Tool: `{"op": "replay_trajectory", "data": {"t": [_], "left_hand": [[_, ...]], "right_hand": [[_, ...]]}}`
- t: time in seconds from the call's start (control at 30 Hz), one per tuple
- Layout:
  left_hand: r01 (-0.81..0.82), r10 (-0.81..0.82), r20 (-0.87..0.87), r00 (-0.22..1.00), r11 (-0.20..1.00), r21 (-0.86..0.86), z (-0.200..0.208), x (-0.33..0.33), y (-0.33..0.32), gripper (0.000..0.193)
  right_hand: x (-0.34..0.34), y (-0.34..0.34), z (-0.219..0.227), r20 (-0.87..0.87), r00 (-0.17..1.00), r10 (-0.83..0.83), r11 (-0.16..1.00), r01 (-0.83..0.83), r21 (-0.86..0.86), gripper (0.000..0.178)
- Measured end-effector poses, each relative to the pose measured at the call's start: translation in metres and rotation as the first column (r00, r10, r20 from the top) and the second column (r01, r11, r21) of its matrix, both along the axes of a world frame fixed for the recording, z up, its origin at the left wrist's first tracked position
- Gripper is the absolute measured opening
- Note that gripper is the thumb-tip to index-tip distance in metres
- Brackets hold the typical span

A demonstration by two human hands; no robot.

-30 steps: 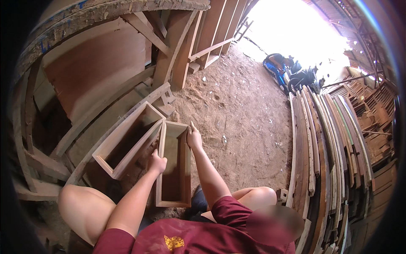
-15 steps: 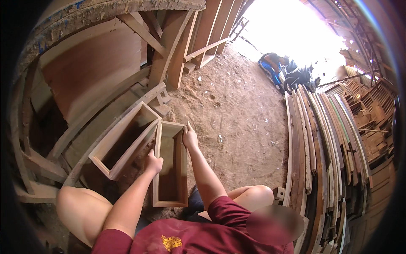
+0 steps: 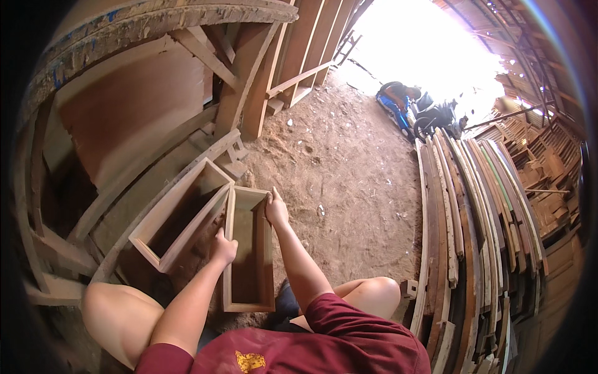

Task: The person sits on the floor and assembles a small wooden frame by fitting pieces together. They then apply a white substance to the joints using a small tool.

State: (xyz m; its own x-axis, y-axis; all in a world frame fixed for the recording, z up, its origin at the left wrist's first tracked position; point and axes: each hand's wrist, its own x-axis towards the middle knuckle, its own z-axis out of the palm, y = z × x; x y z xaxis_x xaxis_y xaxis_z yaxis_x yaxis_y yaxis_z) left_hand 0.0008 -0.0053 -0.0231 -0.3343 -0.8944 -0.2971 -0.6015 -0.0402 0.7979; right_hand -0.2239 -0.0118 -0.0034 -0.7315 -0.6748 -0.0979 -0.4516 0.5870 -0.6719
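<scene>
Because the sandy floor before you is lumpy and strewn with pale chips, a box standing on it may rock or tilt. To your left, the timber frame reaches close to the work; a box swung that way might strike one of its rails. To your right, the stack of boards lies well apart and seems a lesser hazard.

Of two open wooden boxes, the left box lies slantwise, its far corner just beside the held box or touching it; you cannot tell which. A sideways turn could cause a knock here, scraping both rims. The held box lies in front of you, between both grips, its long sides running away from your body; whether the floor bears its weight cannot be told.

Your left grip is closed at the left wall, near its middle; your right grip holds the right wall toward the far end. Such staggered holds could let the box twist if lifted.

Writing: you can read none on boards or boxes; the yellow emblem on your chest shows no legible letters, and no brand label can be made out.
</scene>
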Motion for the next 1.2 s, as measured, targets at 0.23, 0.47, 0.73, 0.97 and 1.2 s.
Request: {"op": "replay_trajectory", "data": {"t": [0.23, 0.47, 0.73, 0.97, 1.2], "left_hand": [[0.001, -0.001, -0.014, 1.000, 1.000, -0.003, 0.006, -0.010, 0.004, 0.071], [-0.011, 0.010, -0.036, 0.999, 1.000, -0.025, 0.000, -0.001, 0.000, 0.070], [0.038, -0.038, -0.018, 0.999, 0.999, 0.014, 0.013, -0.007, 0.003, 0.072], [-0.022, 0.020, -0.044, 0.999, 0.999, -0.039, -0.015, 0.002, -0.006, 0.074], [0.016, -0.016, -0.064, 0.998, 1.000, -0.009, -0.007, -0.015, 0.002, 0.072]], "right_hand": [[-0.025, -0.015, 0.001, -0.094, 0.995, -0.016, 1.000, 0.016, 0.000, 0.055], [-0.003, 0.002, 0.005, -0.069, 0.997, 0.016, 0.999, -0.019, -0.038, 0.057], [-0.037, -0.014, -0.011, -0.124, 0.991, 0.049, 0.999, -0.049, 0.003, 0.055], [0.007, 0.001, 0.010, -0.092, 0.993, 0.073, 0.997, -0.074, -0.014, 0.054], [-0.032, -0.009, -0.001, -0.113, 0.993, 0.040, 0.997, -0.046, -0.059, 0.049]]}}
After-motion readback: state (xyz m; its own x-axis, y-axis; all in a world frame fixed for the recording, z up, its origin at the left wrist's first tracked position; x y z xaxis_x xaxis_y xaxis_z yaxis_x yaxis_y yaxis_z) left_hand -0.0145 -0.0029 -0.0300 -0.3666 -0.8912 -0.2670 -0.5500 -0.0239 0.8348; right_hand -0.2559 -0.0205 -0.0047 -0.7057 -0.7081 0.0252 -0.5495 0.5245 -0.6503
